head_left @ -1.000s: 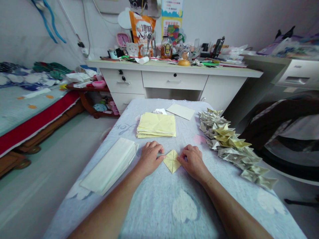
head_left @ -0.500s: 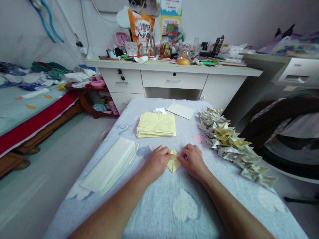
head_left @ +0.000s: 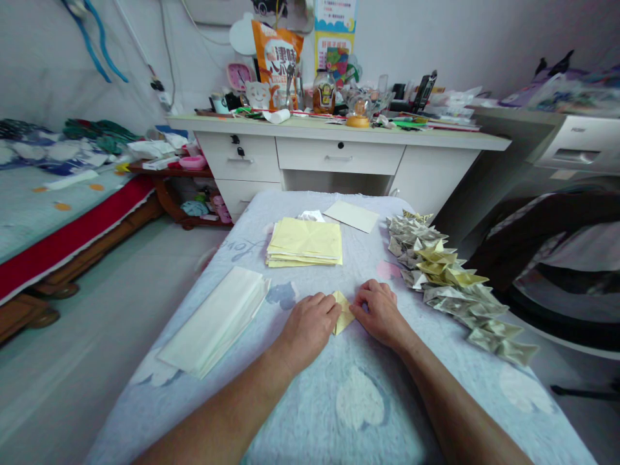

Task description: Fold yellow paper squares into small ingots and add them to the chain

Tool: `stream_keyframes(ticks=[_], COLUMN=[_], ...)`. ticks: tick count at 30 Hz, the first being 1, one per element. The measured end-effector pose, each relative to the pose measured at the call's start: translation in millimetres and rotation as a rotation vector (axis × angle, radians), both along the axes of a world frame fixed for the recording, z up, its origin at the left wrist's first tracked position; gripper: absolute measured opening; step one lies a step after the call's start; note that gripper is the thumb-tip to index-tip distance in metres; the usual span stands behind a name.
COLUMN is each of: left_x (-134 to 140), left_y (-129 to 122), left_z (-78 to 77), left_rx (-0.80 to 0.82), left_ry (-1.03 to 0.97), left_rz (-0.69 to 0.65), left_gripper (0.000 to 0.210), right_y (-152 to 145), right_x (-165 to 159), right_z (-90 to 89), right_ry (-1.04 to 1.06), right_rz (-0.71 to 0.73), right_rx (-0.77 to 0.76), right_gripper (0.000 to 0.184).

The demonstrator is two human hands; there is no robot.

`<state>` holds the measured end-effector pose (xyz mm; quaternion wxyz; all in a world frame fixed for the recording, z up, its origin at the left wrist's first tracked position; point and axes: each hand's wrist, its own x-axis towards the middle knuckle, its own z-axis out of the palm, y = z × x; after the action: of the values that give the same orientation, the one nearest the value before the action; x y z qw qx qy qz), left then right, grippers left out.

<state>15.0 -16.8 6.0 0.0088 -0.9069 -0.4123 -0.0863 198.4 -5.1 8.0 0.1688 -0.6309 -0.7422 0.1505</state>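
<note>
A small piece of folded yellow paper (head_left: 344, 314) lies diamond-shaped on the cloth between my hands. My left hand (head_left: 312, 326) covers its left side, fingers curled and closed on that edge; the fingertips are partly hidden. At the right corner, my right hand (head_left: 378, 311) has thumb and forefinger pinched together on the paper. Beyond my hands sits a stack of yellow paper sheets (head_left: 305, 242). On the left is a long folded bundle of pale paper (head_left: 216, 323). Several folded paper pieces (head_left: 453, 278), grey and yellow, nest in a row on the right.
The patterned cloth (head_left: 290, 413) covers the table under my hands. A pale card (head_left: 352, 216) and a crumpled white tissue (head_left: 311, 216) lie at its far end. Behind stands a cluttered white desk (head_left: 339, 155). A washing machine (head_left: 576, 148) is on the right, a bed (head_left: 72, 213) on the left.
My left hand has shifted slightly down and over the paper's left side, covering more of it. The right hand stays at the right corner, with little movement.
</note>
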Motion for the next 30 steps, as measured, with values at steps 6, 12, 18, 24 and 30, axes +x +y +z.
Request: stream_keyframes(ticks=[6, 12, 18, 24, 30], left_x=[7, 9, 11, 10, 10], left_y=[-7, -9, -12, -12, -13], left_z=[-1.6, -0.8, 0.2, -0.7, -1.6], left_rx=[0.056, 0.053, 0.031, 0.029, 0.041], left_ry=[0.04, 0.056, 0.037, 0.022, 0.033], left_rz=[0.018, 0.015, 0.036, 0.06, 0.061], left_gripper=[0.013, 0.014, 0.013, 0.014, 0.016], right_y=[0, -1, -2, -2, -2], right_x=[3, 3, 1, -2, 1], right_z=[0.8, 1.5, 1.3, -1.8, -0.3], right_ry=[0.013, 0.065, 0.042, -0.008, 0.002], right_rz=[0.016, 0.013, 0.011, 0.004, -0.001], right_rx=[-0.029, -0.035, -0.04, -0.008, -0.012], right_gripper=[0.01, 0.008, 0.008, 0.014, 0.016])
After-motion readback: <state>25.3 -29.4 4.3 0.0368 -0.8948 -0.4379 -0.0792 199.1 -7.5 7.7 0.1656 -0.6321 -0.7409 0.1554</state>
